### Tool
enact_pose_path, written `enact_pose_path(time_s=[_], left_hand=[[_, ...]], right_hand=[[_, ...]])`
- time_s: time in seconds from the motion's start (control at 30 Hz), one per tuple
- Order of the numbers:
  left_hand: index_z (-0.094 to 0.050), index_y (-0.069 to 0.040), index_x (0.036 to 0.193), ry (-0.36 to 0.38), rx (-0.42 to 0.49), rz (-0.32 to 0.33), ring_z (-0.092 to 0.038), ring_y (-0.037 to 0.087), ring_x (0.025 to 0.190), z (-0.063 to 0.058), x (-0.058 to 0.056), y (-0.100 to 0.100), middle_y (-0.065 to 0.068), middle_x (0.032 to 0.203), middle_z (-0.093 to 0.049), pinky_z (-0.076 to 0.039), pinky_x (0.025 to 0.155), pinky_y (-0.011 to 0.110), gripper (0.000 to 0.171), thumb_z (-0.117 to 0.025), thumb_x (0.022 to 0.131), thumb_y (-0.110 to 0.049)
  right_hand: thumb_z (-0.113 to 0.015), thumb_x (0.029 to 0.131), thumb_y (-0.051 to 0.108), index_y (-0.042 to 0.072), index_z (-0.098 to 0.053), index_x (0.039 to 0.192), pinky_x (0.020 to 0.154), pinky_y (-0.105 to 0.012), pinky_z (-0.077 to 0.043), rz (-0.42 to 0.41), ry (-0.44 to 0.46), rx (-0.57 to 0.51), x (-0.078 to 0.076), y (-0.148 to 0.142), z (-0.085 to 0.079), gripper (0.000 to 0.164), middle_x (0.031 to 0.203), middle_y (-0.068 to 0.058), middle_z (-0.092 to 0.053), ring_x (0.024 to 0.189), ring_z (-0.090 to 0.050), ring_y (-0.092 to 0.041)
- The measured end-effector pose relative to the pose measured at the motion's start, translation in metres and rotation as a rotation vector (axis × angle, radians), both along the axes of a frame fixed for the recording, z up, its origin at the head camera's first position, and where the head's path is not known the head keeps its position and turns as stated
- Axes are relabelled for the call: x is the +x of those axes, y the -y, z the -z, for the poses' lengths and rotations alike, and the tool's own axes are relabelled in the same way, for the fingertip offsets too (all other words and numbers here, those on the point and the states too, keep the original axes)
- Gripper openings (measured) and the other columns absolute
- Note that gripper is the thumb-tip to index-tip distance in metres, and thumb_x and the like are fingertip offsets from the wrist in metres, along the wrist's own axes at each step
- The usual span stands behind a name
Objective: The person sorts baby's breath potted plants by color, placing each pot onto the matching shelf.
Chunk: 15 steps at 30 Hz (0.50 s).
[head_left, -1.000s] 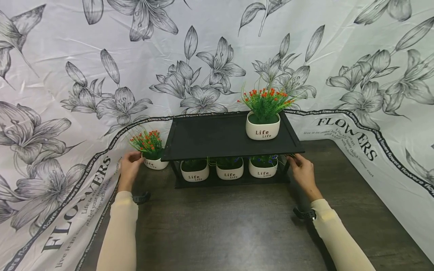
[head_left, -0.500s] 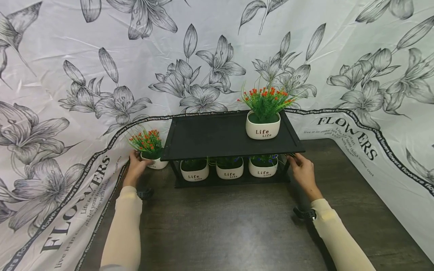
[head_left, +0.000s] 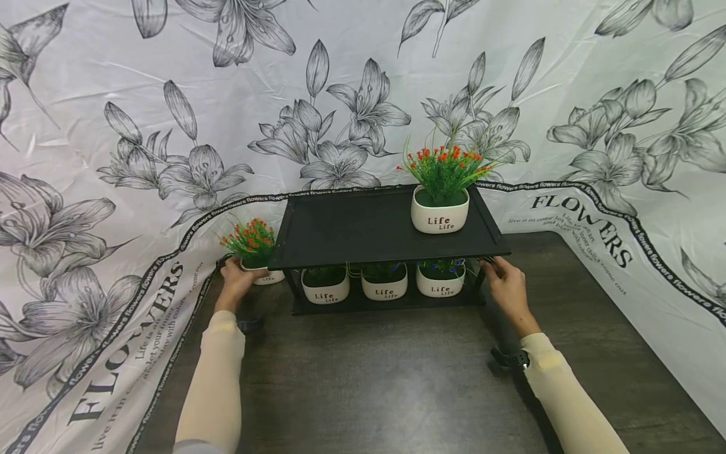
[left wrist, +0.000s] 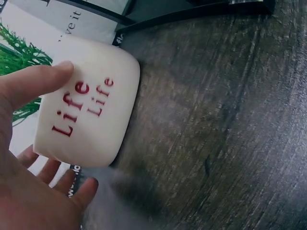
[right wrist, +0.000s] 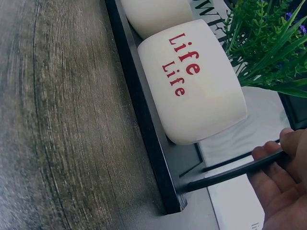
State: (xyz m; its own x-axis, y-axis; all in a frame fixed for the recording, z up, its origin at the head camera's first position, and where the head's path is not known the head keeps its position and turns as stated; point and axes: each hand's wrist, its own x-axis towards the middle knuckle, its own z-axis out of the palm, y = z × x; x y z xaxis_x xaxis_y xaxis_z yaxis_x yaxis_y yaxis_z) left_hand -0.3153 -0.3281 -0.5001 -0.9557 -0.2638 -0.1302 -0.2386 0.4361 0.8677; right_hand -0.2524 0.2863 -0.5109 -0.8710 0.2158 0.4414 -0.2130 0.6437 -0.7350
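At the left end of the black two-tier shelf (head_left: 351, 230), my left hand (head_left: 237, 280) holds a white pot (left wrist: 96, 105) of orange-flowered artificial plant (head_left: 249, 239). The thumb (left wrist: 60, 74) lies over the pot's front rim, and the other fingers reach round its side. My right hand (head_left: 505, 284) grips the shelf's right front post (right wrist: 235, 173) just under the top board, thumb on one side and fingers on the other. A second orange-flowered plant (head_left: 442, 176) in a white pot (head_left: 439, 217) stands upright on the right part of the top board.
Three white "Life" pots, left (head_left: 325, 293), middle (head_left: 384, 290) and right (head_left: 441, 287), line the lower tier. A flower-print cloth (head_left: 351, 75) hangs close behind the shelf. The dark wood table (head_left: 363, 378) extends in front.
My left hand has moved right, from the pot's left edge to holding it with the thumb across its front. The pot has shifted slightly right toward the shelf. My right hand stays put.
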Motion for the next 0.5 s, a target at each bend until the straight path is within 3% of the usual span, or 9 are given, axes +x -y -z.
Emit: enact_pose_path(time_s=[0.1, 0.2, 0.3, 0.37, 0.43, 0.5], left_hand=[[0.001, -0.001, 0.162, -0.010, 0.051, 0.021, -0.019, 0.047, 0.159, 0.003, -0.001, -0.001, 0.032, 0.169, -0.008, -0.022, 0.132, 0.056, 0.108, -0.080, 0.093, -0.021], [0.008, -0.004, 0.161, -0.013, 0.101, 0.053, -0.014, 0.044, 0.162, 0.006, -0.001, -0.002, 0.029, 0.172, -0.004, -0.017, 0.134, 0.054, 0.113, -0.080, 0.092, -0.014], [0.008, -0.004, 0.165, -0.001, 0.061, 0.070, -0.012, 0.047, 0.162, 0.008, -0.001, -0.002, 0.030, 0.172, -0.002, -0.017, 0.134, 0.056, 0.118, -0.083, 0.090, -0.015], [0.008, -0.002, 0.167, 0.017, 0.016, 0.080, -0.011, 0.052, 0.161, 0.009, -0.001, -0.002, 0.033, 0.171, 0.000, -0.018, 0.133, 0.059, 0.122, -0.084, 0.089, -0.020], [0.006, 0.000, 0.168, 0.036, -0.027, 0.082, -0.011, 0.055, 0.159, 0.010, 0.001, -0.002, 0.035, 0.169, 0.001, -0.020, 0.132, 0.062, 0.123, -0.085, 0.089, -0.026], [0.008, -0.001, 0.168, 0.043, -0.013, 0.094, -0.010, 0.055, 0.160, 0.012, 0.002, -0.003, 0.035, 0.171, 0.001, -0.019, 0.132, 0.062, 0.124, -0.084, 0.091, -0.030]], right_hand=[[-0.069, 0.106, 0.012, 0.006, -0.075, 0.133, 0.066, -0.010, -0.040, -0.004, -0.004, -0.004, -0.001, 0.000, 0.000, 0.029, 0.113, -0.024, -0.079, 0.090, -0.074, -0.012], [-0.068, 0.106, 0.012, 0.005, -0.074, 0.134, 0.070, -0.002, -0.038, -0.012, -0.003, -0.018, -0.001, 0.001, 0.000, 0.030, 0.116, -0.025, -0.078, 0.101, -0.078, -0.037], [-0.067, 0.107, 0.014, 0.005, -0.073, 0.136, 0.074, -0.001, -0.039, -0.014, 0.005, -0.028, -0.001, 0.001, 0.000, 0.031, 0.119, -0.025, -0.077, 0.107, -0.077, -0.044], [-0.067, 0.107, 0.014, 0.004, -0.072, 0.137, 0.077, -0.010, -0.049, -0.012, 0.007, -0.024, -0.001, 0.001, 0.000, 0.032, 0.120, -0.025, -0.077, 0.108, -0.077, -0.043], [-0.067, 0.107, 0.014, 0.005, -0.072, 0.137, 0.080, -0.026, -0.058, -0.010, 0.009, -0.020, 0.000, 0.001, 0.000, 0.032, 0.120, -0.025, -0.077, 0.109, -0.077, -0.043], [-0.067, 0.107, 0.014, 0.004, -0.072, 0.137, 0.082, -0.037, -0.060, -0.007, 0.009, -0.012, 0.000, 0.002, -0.001, 0.032, 0.121, -0.024, -0.077, 0.109, -0.077, -0.043]])
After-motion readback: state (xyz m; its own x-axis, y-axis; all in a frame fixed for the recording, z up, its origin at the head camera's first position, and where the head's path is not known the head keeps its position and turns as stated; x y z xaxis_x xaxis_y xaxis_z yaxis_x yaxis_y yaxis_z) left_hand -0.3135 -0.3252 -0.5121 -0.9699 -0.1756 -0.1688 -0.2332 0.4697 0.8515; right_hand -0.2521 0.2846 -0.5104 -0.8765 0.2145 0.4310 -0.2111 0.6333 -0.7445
